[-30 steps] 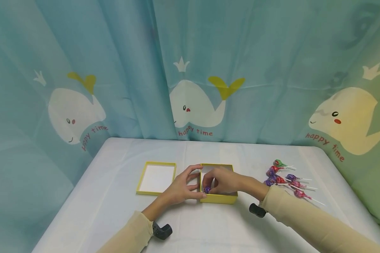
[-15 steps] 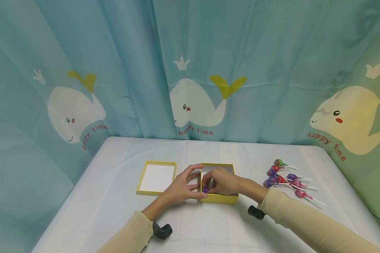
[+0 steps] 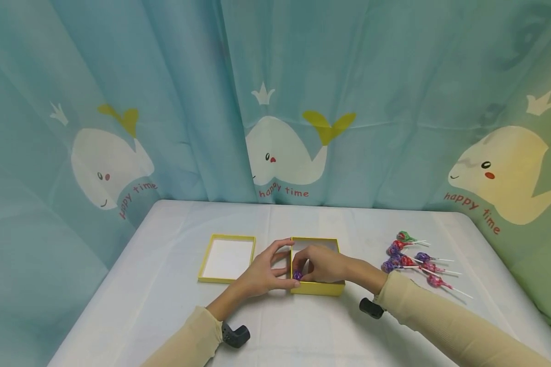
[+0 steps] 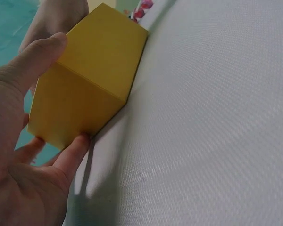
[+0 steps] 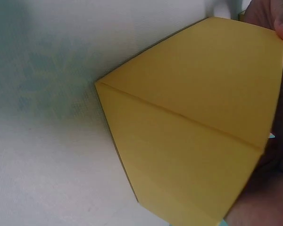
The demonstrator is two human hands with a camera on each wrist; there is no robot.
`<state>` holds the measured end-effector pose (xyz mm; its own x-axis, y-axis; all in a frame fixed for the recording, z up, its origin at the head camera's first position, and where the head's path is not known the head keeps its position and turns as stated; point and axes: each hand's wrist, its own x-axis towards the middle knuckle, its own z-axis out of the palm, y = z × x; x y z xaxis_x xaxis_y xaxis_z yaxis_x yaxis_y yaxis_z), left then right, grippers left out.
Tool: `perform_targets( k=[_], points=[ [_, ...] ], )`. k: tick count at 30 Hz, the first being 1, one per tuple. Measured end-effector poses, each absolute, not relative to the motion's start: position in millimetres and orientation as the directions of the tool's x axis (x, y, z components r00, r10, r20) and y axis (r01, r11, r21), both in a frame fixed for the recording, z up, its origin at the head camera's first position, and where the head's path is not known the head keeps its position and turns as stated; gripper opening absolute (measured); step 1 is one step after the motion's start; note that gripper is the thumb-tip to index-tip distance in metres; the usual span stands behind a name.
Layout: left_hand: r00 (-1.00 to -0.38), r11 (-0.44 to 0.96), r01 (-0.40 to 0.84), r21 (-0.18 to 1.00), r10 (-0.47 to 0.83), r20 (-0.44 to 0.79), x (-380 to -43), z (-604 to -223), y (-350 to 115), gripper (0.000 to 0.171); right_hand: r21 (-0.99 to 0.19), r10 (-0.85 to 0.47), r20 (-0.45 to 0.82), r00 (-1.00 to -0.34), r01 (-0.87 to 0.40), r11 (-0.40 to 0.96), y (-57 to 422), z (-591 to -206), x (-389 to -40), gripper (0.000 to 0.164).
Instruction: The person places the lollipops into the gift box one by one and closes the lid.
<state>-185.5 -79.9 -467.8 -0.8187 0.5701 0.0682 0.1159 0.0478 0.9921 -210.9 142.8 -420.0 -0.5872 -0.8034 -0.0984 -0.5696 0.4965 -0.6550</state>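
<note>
A yellow open-topped box point(image 3: 319, 289) stands in the middle of the table. My left hand point(image 3: 259, 272) holds its left side, thumb at the near corner and index finger at the far one; the left wrist view shows the thumb over the box's top edge and fingertips low on its side wall. Reaching in over the right wall, my right hand point(image 3: 327, 263) pinches a purple-wrapped lollipop point(image 3: 297, 275) at the box's near left corner. Its stick is hidden by the hand. In the right wrist view the box's outer walls point(image 5: 188, 89) cover most of the fingers.
Left of the box lies a shallow yellow-rimmed lid point(image 3: 213, 280), its white inside facing up. Several lollipops, red, purple, pink and green point(image 3: 402, 236), lie in a loose group on the right of the white table point(image 3: 275, 331). A blue curtain point(image 3: 202, 102) hangs behind.
My right hand has shifted slightly left inside the box along with the purple lollipop, then stayed there. The left hand keeps its place on the box.
</note>
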Motion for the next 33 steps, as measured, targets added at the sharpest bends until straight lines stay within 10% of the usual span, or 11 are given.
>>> perform_targets(
  k=[33],
  points=[
    [-0.826, 0.054, 0.134, 0.989, 0.557, 0.082, -183, -469, -79, 0.092, -0.494, -0.608, 0.051, -0.792, -0.549, 0.674, 257, -344, -188, 0.03]
  ],
)
